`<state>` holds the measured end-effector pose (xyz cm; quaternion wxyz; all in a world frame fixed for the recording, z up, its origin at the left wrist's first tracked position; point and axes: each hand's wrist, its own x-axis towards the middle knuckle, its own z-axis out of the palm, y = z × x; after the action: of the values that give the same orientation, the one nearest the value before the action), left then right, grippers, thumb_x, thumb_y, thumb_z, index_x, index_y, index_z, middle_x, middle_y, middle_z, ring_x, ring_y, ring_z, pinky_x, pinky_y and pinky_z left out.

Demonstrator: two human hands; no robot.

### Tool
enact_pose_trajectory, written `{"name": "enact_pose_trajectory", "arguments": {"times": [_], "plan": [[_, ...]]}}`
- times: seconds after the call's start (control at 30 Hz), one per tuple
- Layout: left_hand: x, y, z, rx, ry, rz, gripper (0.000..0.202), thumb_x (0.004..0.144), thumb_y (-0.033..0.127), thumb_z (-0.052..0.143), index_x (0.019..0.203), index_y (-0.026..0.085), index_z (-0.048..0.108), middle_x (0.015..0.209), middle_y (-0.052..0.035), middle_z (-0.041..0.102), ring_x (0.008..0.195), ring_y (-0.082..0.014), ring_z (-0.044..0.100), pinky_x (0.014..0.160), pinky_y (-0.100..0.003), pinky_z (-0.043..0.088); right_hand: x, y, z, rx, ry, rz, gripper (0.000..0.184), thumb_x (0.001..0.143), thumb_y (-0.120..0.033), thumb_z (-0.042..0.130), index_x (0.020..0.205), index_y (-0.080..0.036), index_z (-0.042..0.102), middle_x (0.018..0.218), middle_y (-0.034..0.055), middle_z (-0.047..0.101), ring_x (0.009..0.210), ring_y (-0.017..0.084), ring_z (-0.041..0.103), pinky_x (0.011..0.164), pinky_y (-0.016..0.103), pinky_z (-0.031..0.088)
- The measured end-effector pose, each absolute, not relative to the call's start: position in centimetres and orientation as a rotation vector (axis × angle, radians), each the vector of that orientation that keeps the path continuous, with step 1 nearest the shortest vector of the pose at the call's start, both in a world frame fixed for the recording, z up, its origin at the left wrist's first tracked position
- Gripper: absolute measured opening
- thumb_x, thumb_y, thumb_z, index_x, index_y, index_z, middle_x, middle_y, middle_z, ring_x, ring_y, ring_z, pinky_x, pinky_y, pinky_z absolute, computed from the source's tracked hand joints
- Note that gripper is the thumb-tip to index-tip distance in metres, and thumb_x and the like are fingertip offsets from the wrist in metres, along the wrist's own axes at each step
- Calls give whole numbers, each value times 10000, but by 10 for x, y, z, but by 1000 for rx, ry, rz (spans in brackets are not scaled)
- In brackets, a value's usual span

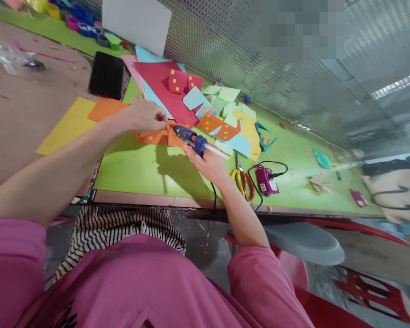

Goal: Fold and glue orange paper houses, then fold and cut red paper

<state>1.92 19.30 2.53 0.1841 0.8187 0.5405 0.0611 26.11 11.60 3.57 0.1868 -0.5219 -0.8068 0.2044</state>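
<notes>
My right hand (210, 164) is wrapped around a blue hot glue gun (200, 144), with a pale glue stick jutting from its back end. The gun's nozzle end is close to a folded orange paper piece (153, 137) that has small yellow squares on it. My left hand (146, 116) pinches the upper edge of that orange piece. Just beyond lie a second orange cut-out (222, 126) with yellow squares, a light blue one (194, 98) and a red one (181, 82).
Scissors (242, 180) and a purple box with a cable (266, 181) lie right of my right hand. A black phone (106, 75) and yellow paper (68, 127) are on the left. Small colored tubs (85, 30) stand at the back left. A perforated metal panel (212, 41) borders the table.
</notes>
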Motion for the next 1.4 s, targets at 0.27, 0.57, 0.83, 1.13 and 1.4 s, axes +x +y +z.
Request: {"name": "enact_pose_trajectory", "arguments": {"times": [0.27, 0.57, 0.83, 1.13, 1.4], "plan": [[19, 190, 28, 2305, 1535, 159, 508, 821, 434, 410, 1113, 241, 779, 1085, -50, 789, 1045, -275, 671, 999, -421, 432, 282, 108, 38, -1480, -2283, 453, 427, 936, -668, 500, 791, -266, 485, 745, 13, 576, 668, 176, 490, 670, 336, 415], [19, 182, 38, 2250, 1551, 138, 470, 869, 461, 442, 1121, 235, 768, 1068, -44, 780, 997, -261, 628, 959, -419, 423, 385, 107, 26, -1918, -2322, 98, 373, 829, -569, 614, 976, -236, 533, 987, 120, 641, 880, 304, 599, 737, 400, 451], [22, 180, 43, 2203, 1634, 62, 452, 879, 418, 455, 1155, 213, 750, 859, -26, 733, 876, -209, 578, 873, -332, 425, 430, 105, 34, -2069, -2326, 188, 405, 821, -551, 676, 1011, -197, 622, 1054, 160, 686, 1034, 362, 605, 944, 531, 464], [13, 180, 54, 2186, 1749, -24, 562, 841, 511, 375, 1196, 212, 692, 913, -38, 701, 904, -226, 608, 893, -338, 450, 338, 112, 22, -1600, -2498, 255, 354, 1023, -415, 533, 1245, -192, 696, 1233, 130, 708, 1144, 304, 601, 1003, 468, 446], [-18, 180, 59, 2105, 1910, 203, 882, 784, 760, 139, 1270, 267, 686, 918, 75, 713, 1056, -260, 617, 866, -347, 439, 244, 85, -4, -1465, -2671, 0, 445, 1079, -463, 479, 1339, -155, 669, 1340, 152, 711, 1263, 333, 525, 1096, 498, 312]]}}
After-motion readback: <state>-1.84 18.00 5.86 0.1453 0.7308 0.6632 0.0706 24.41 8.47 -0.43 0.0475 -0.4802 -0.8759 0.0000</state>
